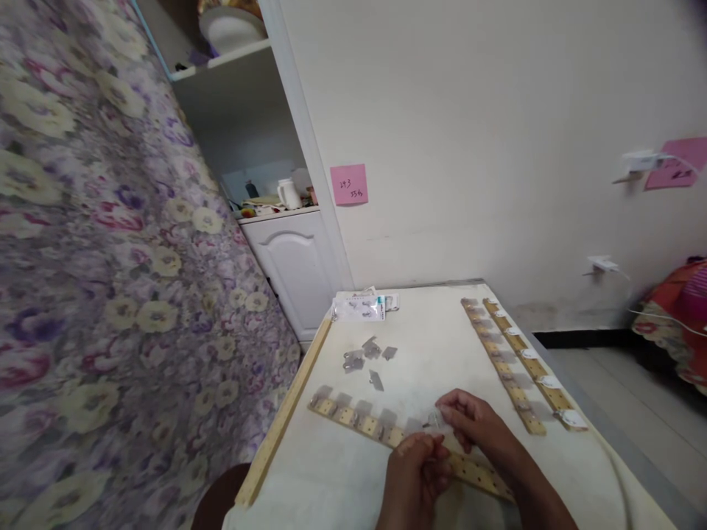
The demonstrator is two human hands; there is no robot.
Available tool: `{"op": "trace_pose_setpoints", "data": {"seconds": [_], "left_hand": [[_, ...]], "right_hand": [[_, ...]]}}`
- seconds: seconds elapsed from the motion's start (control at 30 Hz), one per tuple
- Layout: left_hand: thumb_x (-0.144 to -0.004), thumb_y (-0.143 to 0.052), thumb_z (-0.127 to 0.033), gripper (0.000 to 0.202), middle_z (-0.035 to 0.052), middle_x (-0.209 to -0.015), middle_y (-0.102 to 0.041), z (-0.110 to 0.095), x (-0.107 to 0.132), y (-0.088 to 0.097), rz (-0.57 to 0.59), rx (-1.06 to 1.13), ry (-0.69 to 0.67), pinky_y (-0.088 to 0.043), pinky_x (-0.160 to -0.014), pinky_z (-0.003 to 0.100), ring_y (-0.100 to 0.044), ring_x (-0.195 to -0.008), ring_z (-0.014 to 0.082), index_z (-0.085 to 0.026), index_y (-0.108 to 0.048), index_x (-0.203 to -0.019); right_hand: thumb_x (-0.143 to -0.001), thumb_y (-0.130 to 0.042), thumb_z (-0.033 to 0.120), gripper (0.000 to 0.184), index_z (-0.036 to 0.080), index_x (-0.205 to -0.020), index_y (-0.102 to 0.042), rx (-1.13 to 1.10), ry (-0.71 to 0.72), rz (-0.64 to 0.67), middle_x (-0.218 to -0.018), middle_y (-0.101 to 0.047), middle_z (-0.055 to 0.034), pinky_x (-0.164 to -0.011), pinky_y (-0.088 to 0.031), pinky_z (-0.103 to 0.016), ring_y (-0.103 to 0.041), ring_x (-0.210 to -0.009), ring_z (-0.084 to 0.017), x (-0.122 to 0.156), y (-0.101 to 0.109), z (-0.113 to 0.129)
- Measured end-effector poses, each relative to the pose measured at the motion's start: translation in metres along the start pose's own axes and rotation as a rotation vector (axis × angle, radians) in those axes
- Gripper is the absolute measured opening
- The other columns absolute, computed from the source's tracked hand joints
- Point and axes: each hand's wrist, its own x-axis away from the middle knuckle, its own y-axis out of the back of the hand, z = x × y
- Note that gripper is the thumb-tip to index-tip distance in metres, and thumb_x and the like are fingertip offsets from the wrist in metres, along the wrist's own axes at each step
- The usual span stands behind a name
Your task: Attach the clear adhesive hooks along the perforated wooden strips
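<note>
A floral curtain [155,309] fills the left of my feed, and beside it I make out a white pitcher [288,194] on the ledge [281,213] above a cabinet door [298,276]. A handwritten pink note [349,185] sticks to the wall [469,147] I face; to my right are two white plugs [641,160], the upper beside a second pink note [677,165], and some red patterned cloth [671,331].

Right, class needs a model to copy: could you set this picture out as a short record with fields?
Surface: pale table against a wall
Right hand: fingertips at a small see-through piece
Left hand: above the near wooden strip
Near strip: pieces along its left part
Table's right side: inner strip and outer strip, both bearing pieces
Loose: several small pieces
Far edge: packet
Wall: pink note
</note>
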Motion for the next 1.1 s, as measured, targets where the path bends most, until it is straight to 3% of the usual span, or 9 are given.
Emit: {"op": "trace_pose_setpoints", "data": {"seconds": [0.13,0.37,0.63,0.8,1.1], "left_hand": [[-0.062,-0.071,-0.031,0.028,0.0019,-0.061,-0.063,0.006,-0.002,0.002,0.004,-0.031,-0.001,-0.033,-0.045,0.018,-0.055,-0.047,0.0083,-0.01,-0.064,-0.079],[-0.057,-0.074,-0.043,0.037,-0.0015,-0.053,-0.059,0.028,-0.003,0.009,0.05,-0.124,0.083,-0.026,-0.038,0.019,-0.05,-0.037,0.0077,-0.012,-0.061,-0.074],[-0.056,-0.071,-0.044,0.034,-0.0033,-0.044,-0.057,0.057,-0.014,0.025,0.022,-0.223,0.183,-0.021,-0.032,0.019,-0.046,-0.03,0.0083,-0.017,-0.054,-0.069],[-0.059,-0.065,-0.047,0.034,-0.0028,-0.04,-0.055,0.056,-0.018,0.029,0.031,-0.229,0.169,-0.018,-0.03,0.018,-0.044,-0.027,0.008,-0.018,-0.053,-0.071],[-0.065,-0.055,-0.044,0.03,-0.002,-0.036,-0.052,0.05,-0.02,0.029,-0.008,-0.424,0.182,-0.01,-0.029,0.019,-0.034,-0.023,0.0066,-0.015,-0.057,-0.074]], "right_hand": [[-0.073,-0.062,0.049,0.032,0.018,-0.077,-0.056,-0.002,-0.01,0.009,-0.05,-0.048,0.0074,-0.042,-0.034,-0.019,-0.042,-0.042,-0.007,0.004,0.002,0.002],[-0.072,-0.063,0.04,0.024,0.017,-0.08,-0.062,0.078,-0.038,0.048,-0.061,-0.054,0.0048,-0.043,-0.032,-0.019,-0.042,-0.047,-0.007,0.004,0.008,-0.008],[-0.069,-0.057,0.023,0.013,0.017,-0.074,-0.068,0.317,-0.024,0.067,-0.064,-0.063,0.0016,-0.06,-0.039,-0.024,-0.053,-0.062,-0.013,-0.001,0.008,-0.029],[-0.069,-0.055,0.02,0.016,0.017,-0.075,-0.069,0.403,-0.006,0.025,-0.063,-0.064,0.0008,-0.059,-0.039,-0.024,-0.055,-0.062,-0.014,-0.006,0.001,-0.034],[-0.069,-0.053,0.02,0.022,0.019,-0.081,-0.072,0.429,-0.012,0.048,-0.077,-0.071,-0.002,-0.069,-0.044,-0.027,-0.06,-0.071,-0.017,-0.013,0.002,-0.043]]}}
